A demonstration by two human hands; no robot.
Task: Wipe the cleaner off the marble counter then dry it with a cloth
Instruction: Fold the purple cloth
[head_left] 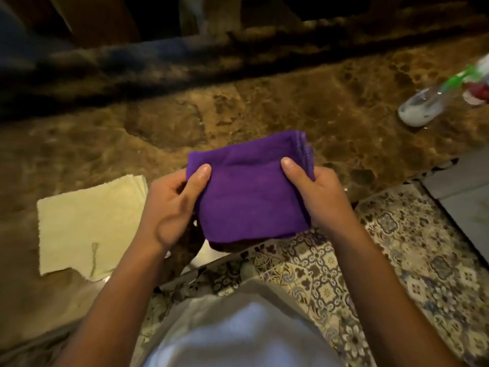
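A folded purple cloth is held up over the front edge of the brown marble counter. My left hand grips its left side with the thumb on top. My right hand grips its right side the same way. A pale yellow cloth lies flat on the counter at the left, near the front edge. A clear spray bottle with a green and white head and a little white liquid stands at the far right of the counter.
A dark raised ledge runs along the back of the counter. Something red and white lies beside the bottle. A patterned rug covers the floor below the counter edge. My white garment fills the bottom centre.
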